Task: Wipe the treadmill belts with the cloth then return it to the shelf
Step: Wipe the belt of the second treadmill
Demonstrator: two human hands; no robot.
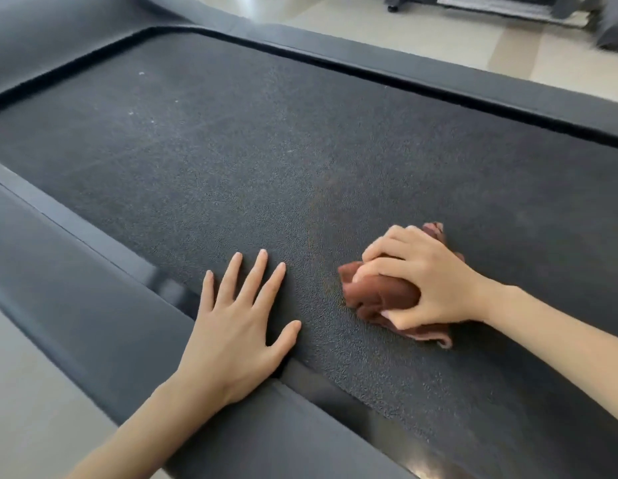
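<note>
A dark, rough treadmill belt (259, 140) fills most of the head view, running from upper left to lower right. My right hand (421, 274) grips a bunched reddish-brown cloth (376, 292) and holds it down on the belt at the lower right. My left hand (238, 323) lies flat with its fingers spread, pressing on the near edge of the belt where it meets the side rail. The two hands are about a hand's width apart. A faint brownish smear shows on the belt just left of the cloth.
Smooth dark side rails (79, 278) frame the belt on the near side and the far side (439, 74). Pale floor (421, 25) lies beyond, with the base of another machine (508, 5) at the top right.
</note>
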